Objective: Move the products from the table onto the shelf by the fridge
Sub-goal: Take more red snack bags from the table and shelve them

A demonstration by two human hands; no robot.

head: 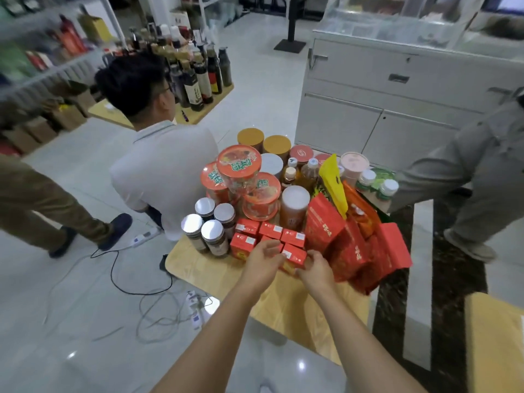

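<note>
A: Head view first: what do the hands have?

B: Both meet at one small red carton [293,256], a glossy cardboard box with a white label on top. The right hand [314,272] curls its fingers round the carton's near right corner, with the thumb against its side. The left hand [262,263] lays lightly bent fingers on the carton's left edge. Whether it truly grips, I cannot tell.

A: And where does the carton sit?

B: On the pale wooden table [215,268], at the near edge of the crowd of goods. It is just in front of the other red cartons [270,229], which have the same shape.

A: What surrounds it?

B: To the left are four dark glass jars [215,242] with flat, shiny metal lids, packed so that they touch. Behind them, round clear plastic tubs [239,165] with orange printed lids are stacked in a tilted pile. To the right, crinkly red foil bags [323,225] stand leaning, and a yellow pouch [333,180] sticks up behind them. In the middle rises a tall cylindrical jar [295,205] with a frosted white lid.

A: Beyond the table?

B: A person in a white shirt [164,171] crouches at its far left side. A grey metal cabinet [368,95] stands behind, and cables [158,302] loop over the glossy tiled floor [71,336].
</note>
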